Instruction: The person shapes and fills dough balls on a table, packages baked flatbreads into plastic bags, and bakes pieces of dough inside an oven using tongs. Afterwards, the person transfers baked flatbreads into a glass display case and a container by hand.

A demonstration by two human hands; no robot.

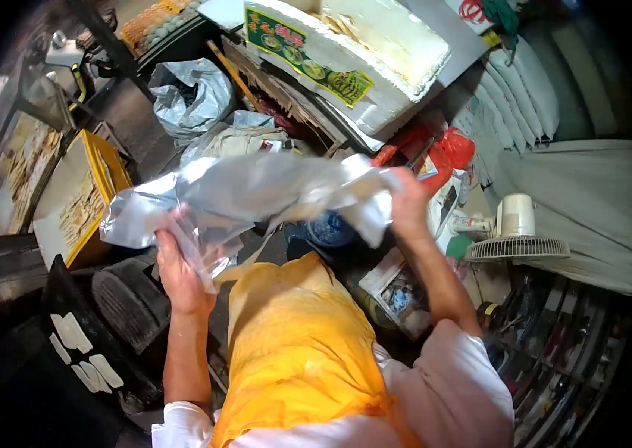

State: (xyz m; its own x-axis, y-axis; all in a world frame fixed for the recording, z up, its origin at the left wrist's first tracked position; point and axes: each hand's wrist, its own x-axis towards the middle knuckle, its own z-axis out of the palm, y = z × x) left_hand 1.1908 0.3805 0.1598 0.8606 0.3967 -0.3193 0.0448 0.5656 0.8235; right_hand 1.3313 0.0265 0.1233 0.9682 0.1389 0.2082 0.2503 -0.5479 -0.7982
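Fingers [169, 250] gripping silvery plastic [230, 179], white foam box [394, 108], green label [316, 63], lettering [290, 33] unclear

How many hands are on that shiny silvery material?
2: the left hand holds the silvery material near one end, and the right hand holds the other end. No other hands show.

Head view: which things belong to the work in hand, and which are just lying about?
In the work:
- shiny silvery sheet, partly blurred
- left hand and right hand, both gripping it

Apparently just lying or standing about, untouched by either hand:
- white foam box
- fan
- grey plastic bag
- red plastic bag
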